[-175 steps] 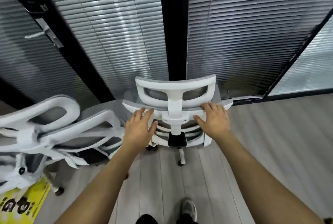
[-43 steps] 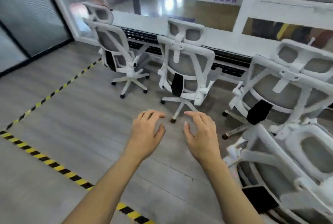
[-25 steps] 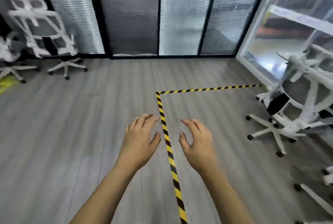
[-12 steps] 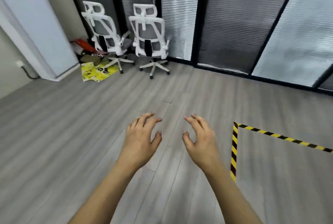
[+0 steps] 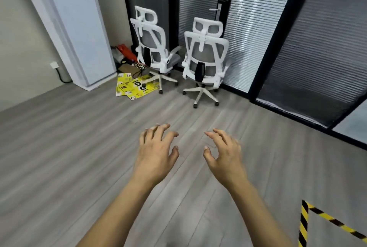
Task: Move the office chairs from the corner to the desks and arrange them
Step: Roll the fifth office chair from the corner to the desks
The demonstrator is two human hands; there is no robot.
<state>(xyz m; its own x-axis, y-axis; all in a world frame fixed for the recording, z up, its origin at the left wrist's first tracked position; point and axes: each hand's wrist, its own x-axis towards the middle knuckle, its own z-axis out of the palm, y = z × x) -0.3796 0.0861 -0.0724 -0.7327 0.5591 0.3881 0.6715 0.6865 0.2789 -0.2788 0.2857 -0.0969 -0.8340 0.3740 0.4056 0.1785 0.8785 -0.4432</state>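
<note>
Two white-framed office chairs with grey mesh backs stand in the far corner, their backs turned to me. The left chair point(image 5: 151, 48) is angled rightward; the right chair point(image 5: 204, 58) stands beside it in front of the blinds. My left hand point(image 5: 156, 153) and my right hand point(image 5: 224, 153) hover side by side over the floor, well short of the chairs, palms down. The fingers of both are spread and loosely curled, and they hold nothing.
Yellow printed cardboard point(image 5: 135, 87) and bags point(image 5: 127, 54) lie on the floor left of the chairs. A tall white cabinet point(image 5: 79, 28) stands against the left wall. Black-framed glass panels with blinds point(image 5: 309, 48) run along the back. Yellow-black floor tape point(image 5: 303, 225) marks the lower right.
The view has swung from the chairs by the window round to the corner, and the two corner chairs have come nearer and more central. Both hands stay empty in front of me.
</note>
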